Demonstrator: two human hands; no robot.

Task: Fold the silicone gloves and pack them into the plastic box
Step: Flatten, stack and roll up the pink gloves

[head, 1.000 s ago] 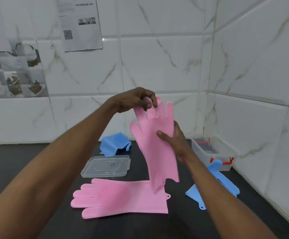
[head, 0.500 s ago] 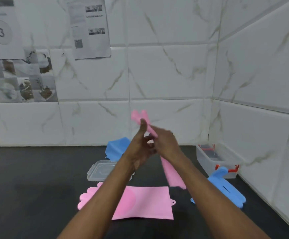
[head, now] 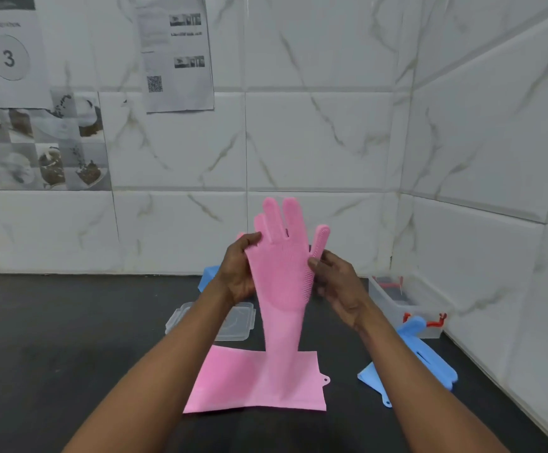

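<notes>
we hold the pink glove (head: 279, 266) upright above the dark counter (head: 69, 338), fingers up, bristled side toward us. our left hand (head: 238, 273) pinches its left edge below the little finger. our right hand (head: 338, 286) pinches the right edge under the thumb. its cuff hangs in front of the second pink glove (head: 230, 380), which lies flat near us. the plastic box (head: 387, 300) sits far right by the wall, with a blue glove (head: 437, 367) at its near end. the clear lid (head: 238, 325) lies behind our left forearm.

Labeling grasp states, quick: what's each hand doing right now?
Left hand: fingers grip the left edge of the upright pink glove.
Right hand: fingers pinch that glove's right edge.
</notes>
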